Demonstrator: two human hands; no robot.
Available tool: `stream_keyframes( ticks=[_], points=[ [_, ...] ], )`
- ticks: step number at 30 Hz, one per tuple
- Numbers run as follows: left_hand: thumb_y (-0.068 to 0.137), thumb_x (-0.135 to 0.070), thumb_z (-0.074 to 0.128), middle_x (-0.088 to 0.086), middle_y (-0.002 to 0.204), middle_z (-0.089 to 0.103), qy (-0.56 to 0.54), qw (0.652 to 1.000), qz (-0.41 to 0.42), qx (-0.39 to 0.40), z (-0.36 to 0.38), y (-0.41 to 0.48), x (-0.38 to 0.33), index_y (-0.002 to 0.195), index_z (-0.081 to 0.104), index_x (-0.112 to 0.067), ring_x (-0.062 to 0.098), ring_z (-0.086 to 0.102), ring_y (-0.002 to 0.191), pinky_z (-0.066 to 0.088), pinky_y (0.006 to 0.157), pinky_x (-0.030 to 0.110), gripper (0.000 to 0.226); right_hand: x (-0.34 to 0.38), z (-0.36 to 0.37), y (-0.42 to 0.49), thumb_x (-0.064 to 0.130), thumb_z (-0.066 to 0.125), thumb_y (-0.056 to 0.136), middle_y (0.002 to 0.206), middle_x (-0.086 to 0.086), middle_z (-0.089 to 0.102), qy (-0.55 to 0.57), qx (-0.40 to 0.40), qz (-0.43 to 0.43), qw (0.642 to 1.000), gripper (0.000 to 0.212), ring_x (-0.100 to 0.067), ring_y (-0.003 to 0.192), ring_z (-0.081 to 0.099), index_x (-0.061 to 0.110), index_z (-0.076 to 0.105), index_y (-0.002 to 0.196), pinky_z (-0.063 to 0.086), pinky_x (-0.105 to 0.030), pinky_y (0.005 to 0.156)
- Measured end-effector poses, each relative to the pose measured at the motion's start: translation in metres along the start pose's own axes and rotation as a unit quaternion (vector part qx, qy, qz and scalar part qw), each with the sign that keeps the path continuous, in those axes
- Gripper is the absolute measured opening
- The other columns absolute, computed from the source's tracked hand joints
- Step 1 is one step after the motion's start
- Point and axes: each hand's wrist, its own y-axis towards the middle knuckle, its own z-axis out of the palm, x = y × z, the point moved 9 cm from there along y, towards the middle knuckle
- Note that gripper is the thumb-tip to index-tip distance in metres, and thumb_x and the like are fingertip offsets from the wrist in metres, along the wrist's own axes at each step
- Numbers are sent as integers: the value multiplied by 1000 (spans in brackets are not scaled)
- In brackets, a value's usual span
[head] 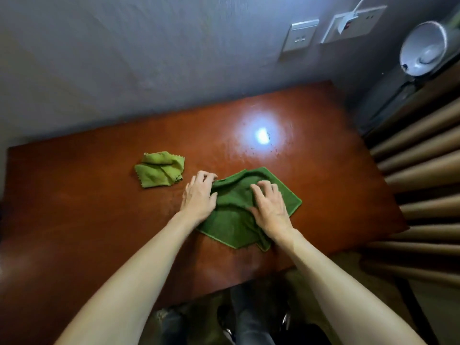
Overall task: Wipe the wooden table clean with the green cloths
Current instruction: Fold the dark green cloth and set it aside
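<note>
Green cloths, two, on the wooden table (99,232): the dark green cloth (234,220) mid-table, one corner pointing right, left hand (199,195) pinching its edge, right hand (270,207) pressing with spread fingers; light green cloth (159,170) crumpled nearby, leftward.

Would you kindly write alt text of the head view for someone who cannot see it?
A person's left hand grips the edge of a dark green cloth on a wooden table while the right hand presses on top. A lighter green cloth lies crumpled to its left.
</note>
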Motion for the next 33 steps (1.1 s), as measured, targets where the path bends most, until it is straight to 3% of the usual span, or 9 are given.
stream_keyframes(
  ticks=[3,7,11,15,19,22,26,29,33],
  points=[
    [86,-15,78,5,127,52,49,994,82,-46,3,-7,-13,136,61,-18,29,53,110,52,90,45,53,-7,37,-15,26,85,84,133,-10,47,88,90,37,991,70,-30,118,49,12,55,146,49,-40,102],
    [90,-14,80,8,114,63,13,994,112,6,26,-8,-12,128,70,-11,32,61,103,58,87,47,40,-8,42,-9,16,85,83,106,-6,58,110,-6,68,992,36,-28,92,59,8,77,118,55,-37,80],
    [90,-6,77,7,103,67,-72,995,45,-51,30,-5,-4,112,79,-8,31,65,93,59,83,45,23,9,41,10,14,83,84,85,2,55,86,-42,74,993,8,-25,76,59,14,76,86,49,-36,56],
    [87,0,75,6,112,67,-51,994,53,-81,34,-7,-7,99,82,-5,31,64,99,60,79,43,15,27,43,25,10,79,80,99,-3,56,41,-51,42,997,15,-28,90,52,14,65,84,50,-40,60],
    [83,2,77,6,108,71,-54,992,76,-81,36,-7,-7,99,82,-5,31,65,96,61,78,41,18,35,52,32,3,76,82,127,-10,56,33,-3,-53,998,42,-32,104,53,7,62,122,55,-44,84],
    [82,1,75,9,98,72,-55,994,79,-52,38,-3,-9,94,80,-6,35,66,87,59,74,46,15,42,54,45,0,73,79,131,-17,54,5,73,-142,987,59,-37,103,57,1,55,135,54,-46,91],
    [83,0,67,12,91,72,-134,991,7,-25,35,2,-8,105,62,-11,39,66,84,50,71,42,25,51,55,63,-3,64,70,108,-13,48,-27,135,-192,972,50,-35,81,54,3,54,118,49,-45,68],
    [82,-3,62,7,93,64,-240,968,-72,5,34,2,3,105,37,-16,25,66,77,49,69,34,36,58,53,59,3,63,65,104,-11,48,-49,122,-207,970,43,-32,77,50,9,52,107,48,-44,62],
    [82,-2,63,1,100,48,-287,949,-102,-79,15,-8,18,93,48,-14,1,54,78,39,70,12,22,77,65,45,14,77,59,110,-13,57,-107,118,-226,961,60,-34,79,55,14,53,114,47,-36,44]
  ],
)
